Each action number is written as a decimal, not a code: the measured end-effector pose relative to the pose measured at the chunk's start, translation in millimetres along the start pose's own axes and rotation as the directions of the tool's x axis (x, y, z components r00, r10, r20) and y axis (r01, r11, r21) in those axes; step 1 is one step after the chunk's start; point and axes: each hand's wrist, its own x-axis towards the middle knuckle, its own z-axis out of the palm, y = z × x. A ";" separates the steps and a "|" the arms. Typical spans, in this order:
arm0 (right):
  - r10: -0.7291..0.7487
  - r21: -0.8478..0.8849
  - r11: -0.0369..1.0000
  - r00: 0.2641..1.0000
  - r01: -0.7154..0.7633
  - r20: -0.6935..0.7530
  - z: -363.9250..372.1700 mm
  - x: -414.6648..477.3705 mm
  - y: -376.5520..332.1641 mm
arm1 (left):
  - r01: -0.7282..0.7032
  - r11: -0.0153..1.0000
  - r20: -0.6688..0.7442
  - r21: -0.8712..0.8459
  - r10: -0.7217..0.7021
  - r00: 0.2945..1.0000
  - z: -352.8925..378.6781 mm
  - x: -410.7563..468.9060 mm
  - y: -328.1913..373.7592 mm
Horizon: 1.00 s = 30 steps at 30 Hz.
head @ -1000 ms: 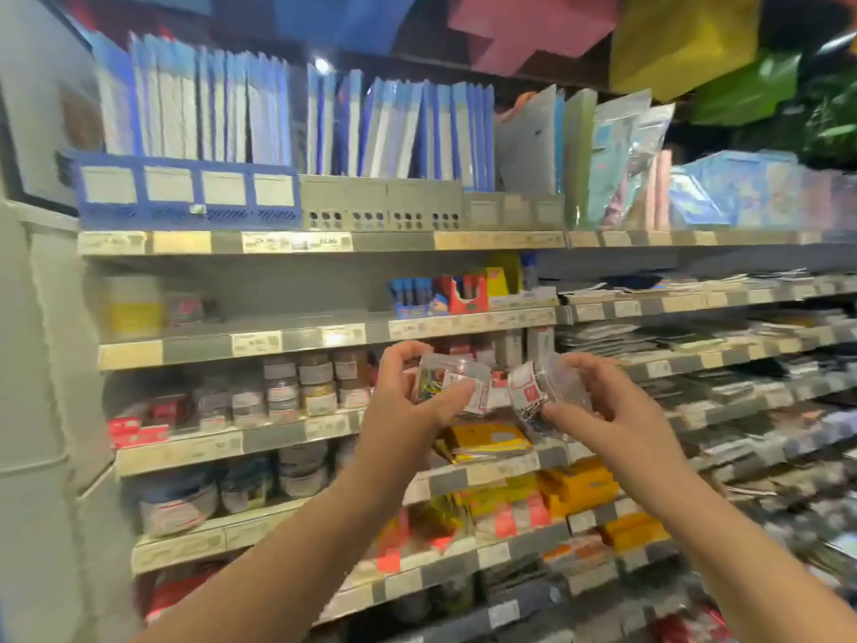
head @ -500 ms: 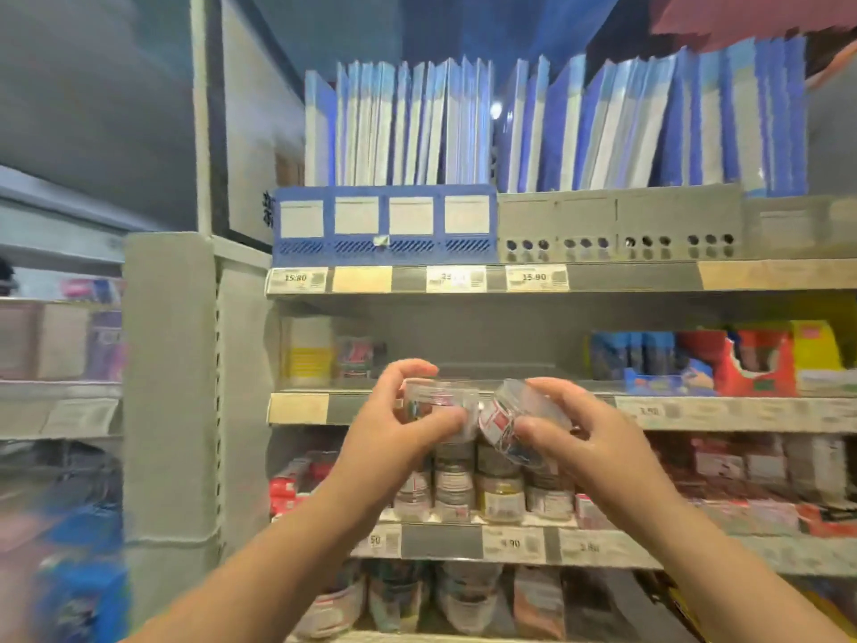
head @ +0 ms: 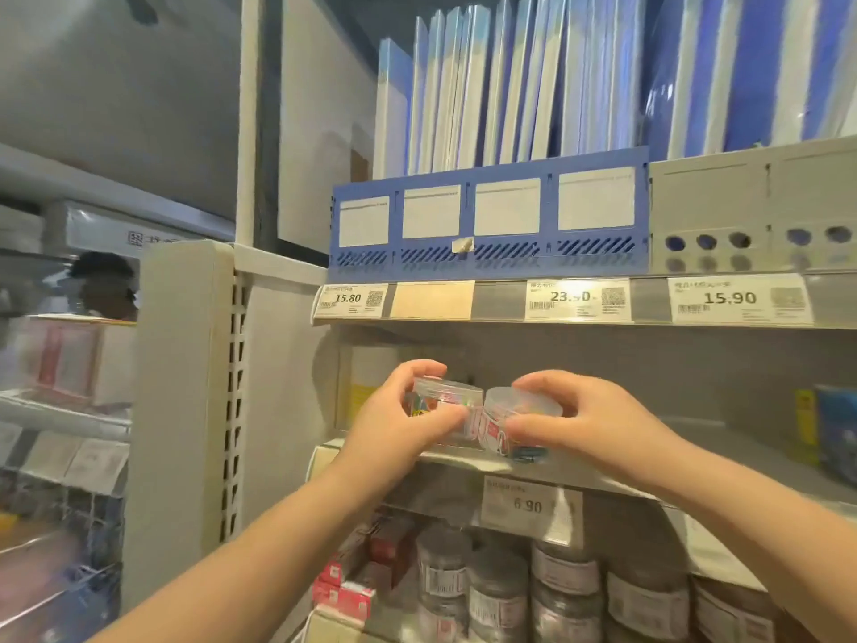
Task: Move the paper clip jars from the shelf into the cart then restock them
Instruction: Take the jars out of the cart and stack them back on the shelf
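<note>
Before the second shelf of a stationery aisle — my left grip (head: 399, 426) pinches the left paper clip jar (head: 449, 397), thumb in front and fingers curled over the lid. My right grip (head: 600, 417) clasps the right paper clip jar (head: 523, 407) the same way. The two clear jars sit side by side and touching, just above the front lip of the grey shelf (head: 695, 433), which lies ahead of and below them. The left one stands near upright; the right one tips its lid towards me. Both grips are equally near the shelf, forearms raised and converging. Whether either jar rests on the lip I cannot tell. Stacked labelled jars (head: 498, 596) fill the shelf beneath, under a 6.90 price tag (head: 528, 505). By my reading, the coming move turns on that short gap — forward and down to seat them, or back and left towards a blurred wire frame (head: 69, 517) that may be the cart.
</note>
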 end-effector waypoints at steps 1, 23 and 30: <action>0.013 0.002 1.000 1.000 -0.013 0.021 0.4 9.7 3.8 | -0.010 1.000 0.000 0.003 0.010 1.000 -0.1 8.6 -3.9; 0.387 -0.234 0.916 0.872 -0.326 0.299 43.5 155.5 97.7 | -0.080 0.996 -0.205 0.040 0.086 0.975 6.3 72.9 -47.7; 0.329 -0.180 0.938 0.922 -0.296 0.202 53.7 160.5 111.4 | -0.115 0.991 -0.200 0.061 0.125 0.972 14.5 70.4 -53.8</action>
